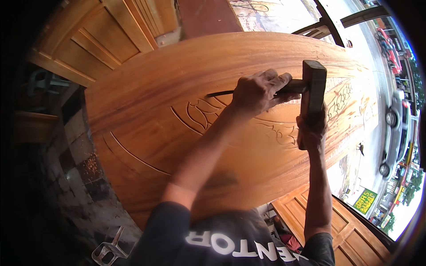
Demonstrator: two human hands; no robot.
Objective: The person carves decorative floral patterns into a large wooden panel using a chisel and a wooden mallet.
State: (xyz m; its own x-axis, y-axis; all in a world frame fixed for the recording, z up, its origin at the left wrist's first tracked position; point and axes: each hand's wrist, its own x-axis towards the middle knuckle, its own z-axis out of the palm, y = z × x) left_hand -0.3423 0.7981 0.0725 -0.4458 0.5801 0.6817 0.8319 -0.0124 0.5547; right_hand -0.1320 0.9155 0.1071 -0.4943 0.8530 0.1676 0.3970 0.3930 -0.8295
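Observation:
My left hand [257, 93] is closed around a carving chisel [219, 93]. Its dark, thin blade points left, with the tip at or just above the wood, and its thick handle sticks out to the right. My right hand [314, 132] grips a wooden mallet [313, 86] by the handle. The blocky mallet head is at the chisel's butt end; whether they touch I cannot tell. Beneath both hands lies a large brown wooden panel [146, 97]. Curved grooves and a leaf-like carved pattern [202, 113] run across it, partly hidden by my left forearm.
Panelled wooden doors [104, 37] stand at the far left, and another panelled door [341, 226] is at the near right. Wood shavings [91, 165] lie on the tiled floor. A plastic chair [110, 249] is at the lower left. Beyond the panel's right end, a car [395, 128] is on the street.

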